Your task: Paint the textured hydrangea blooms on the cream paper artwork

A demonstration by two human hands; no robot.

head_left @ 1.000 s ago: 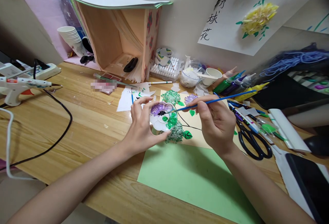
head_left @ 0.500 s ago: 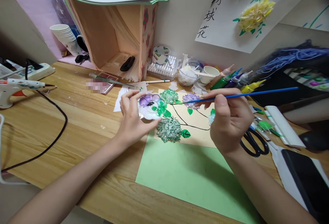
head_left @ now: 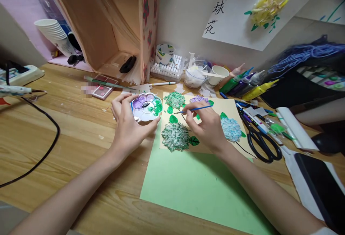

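Note:
My left hand (head_left: 125, 120) grips a flower-shaped paint palette (head_left: 142, 114) by its rim; purple, green and black paint lie in it. In my right hand (head_left: 206, 125) is a thin blue paintbrush (head_left: 198, 108), its tip over the upper left of a cream sheet (head_left: 151, 148) of card. Textured flower balls sit on that card: a dark green and white one (head_left: 175, 136), a lighter green one (head_left: 174, 99), a purple one (head_left: 199, 99) and a light blue one (head_left: 231, 129). Green painted leaves and black stem lines lie around them. My right hand hides the card's middle.
Green paper (head_left: 188, 184) lies under the card. Black scissors (head_left: 262, 145), pens and a phone (head_left: 320, 184) are to the right. Paint bottles (head_left: 246, 87), a paper cup (head_left: 219, 75) and a marker box (head_left: 168, 67) stand behind. A glue gun (head_left: 18, 91) with its cord is at left.
My right hand has moved left and down, bringing the brush lower over the card. My left hand has shifted slightly left with the palette, now tilted more towards me. The view has shifted a little.

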